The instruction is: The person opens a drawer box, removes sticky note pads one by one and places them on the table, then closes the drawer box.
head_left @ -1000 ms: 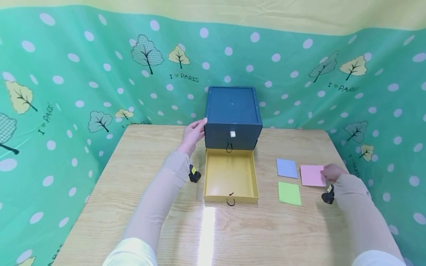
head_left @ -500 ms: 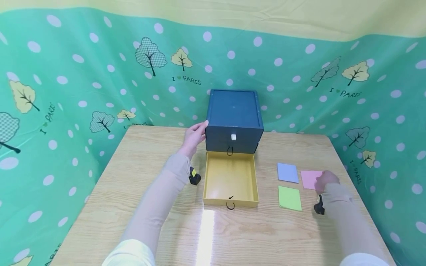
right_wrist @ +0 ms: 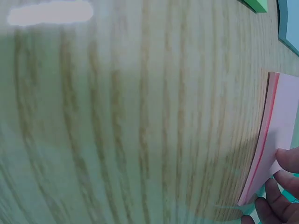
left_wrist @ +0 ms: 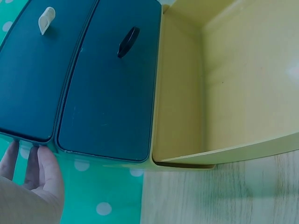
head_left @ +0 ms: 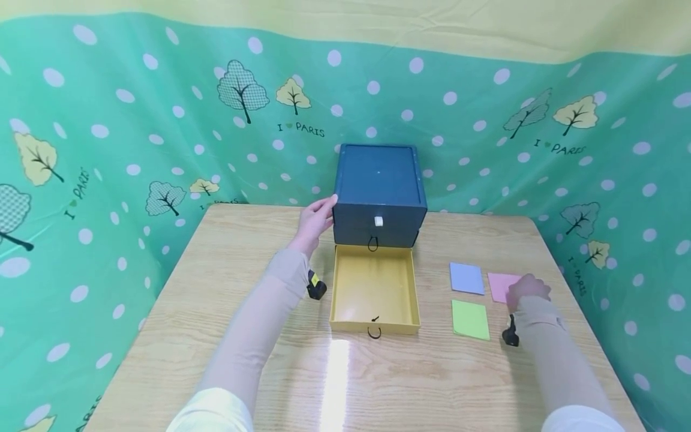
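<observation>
My left hand (head_left: 315, 222) rests its fingertips against the left side of a dark blue drawer cabinet (head_left: 380, 174); in the left wrist view these fingers (left_wrist: 51, 172) are nearly straight. A yellow drawer (head_left: 374, 329) is pulled out at the cabinet's base. Over at the right, my right hand (head_left: 529, 291) covers part of a pink sticky note pad (head_left: 501, 283). The right wrist view has the thumb on top of that pad and the other fingers curled at its edge, pinching it. Beside it lie a blue sticky note pad (head_left: 466, 278) and a green one.
The green sticky note pad (head_left: 470, 319) lies on the wooden table (head_left: 421, 384) in front of the blue one. A white knob (head_left: 378, 221) and a black loop (head_left: 372, 243) project from the cabinet's front. A patterned green curtain (head_left: 178, 144) surrounds the table.
My right hand has moved left over the pink pad, from its right edge, and covers more of it. The left hand stays at the cabinet's side. The head view has shifted slightly.
</observation>
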### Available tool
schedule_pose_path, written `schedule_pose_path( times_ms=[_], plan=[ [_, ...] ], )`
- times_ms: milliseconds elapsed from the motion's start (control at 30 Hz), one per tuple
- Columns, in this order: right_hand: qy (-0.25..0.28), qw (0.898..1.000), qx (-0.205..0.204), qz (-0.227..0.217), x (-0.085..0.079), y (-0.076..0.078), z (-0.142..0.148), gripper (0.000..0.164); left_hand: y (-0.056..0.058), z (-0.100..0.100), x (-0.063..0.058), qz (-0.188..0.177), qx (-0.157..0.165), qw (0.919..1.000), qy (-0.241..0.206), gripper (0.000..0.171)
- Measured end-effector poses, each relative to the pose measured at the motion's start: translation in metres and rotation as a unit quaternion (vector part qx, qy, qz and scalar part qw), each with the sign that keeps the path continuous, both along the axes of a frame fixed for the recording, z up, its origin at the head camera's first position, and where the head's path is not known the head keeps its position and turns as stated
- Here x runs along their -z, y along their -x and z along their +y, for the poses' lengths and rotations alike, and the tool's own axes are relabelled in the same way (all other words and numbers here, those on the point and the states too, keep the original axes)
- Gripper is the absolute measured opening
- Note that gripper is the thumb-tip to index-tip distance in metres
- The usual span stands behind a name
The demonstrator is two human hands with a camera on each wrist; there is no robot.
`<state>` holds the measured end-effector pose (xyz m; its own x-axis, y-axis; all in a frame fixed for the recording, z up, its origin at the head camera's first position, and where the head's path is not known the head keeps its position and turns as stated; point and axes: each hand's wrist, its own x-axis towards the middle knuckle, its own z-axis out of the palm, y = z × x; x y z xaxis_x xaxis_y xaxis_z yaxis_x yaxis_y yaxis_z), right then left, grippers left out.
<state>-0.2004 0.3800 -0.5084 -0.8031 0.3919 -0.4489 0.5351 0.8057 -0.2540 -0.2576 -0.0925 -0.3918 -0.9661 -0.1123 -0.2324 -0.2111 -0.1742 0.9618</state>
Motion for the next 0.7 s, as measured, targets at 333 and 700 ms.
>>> schedule_pose_path(
  times_ms=[333,700],
  plan=[
    [0.031,0.999,0.029,0.022,0.008,-0.002,0.006,0.044,-0.001,-0.001,0.002,-0.004,0.001,1.0,0.004,0.05],
    [0.125,0.979,0.1,0.127,-0.016,-0.008,-0.004,0.052,-0.003,0.001,-0.003,-0.004,0.003,0.9999,0.011,0.05]
  ],
)
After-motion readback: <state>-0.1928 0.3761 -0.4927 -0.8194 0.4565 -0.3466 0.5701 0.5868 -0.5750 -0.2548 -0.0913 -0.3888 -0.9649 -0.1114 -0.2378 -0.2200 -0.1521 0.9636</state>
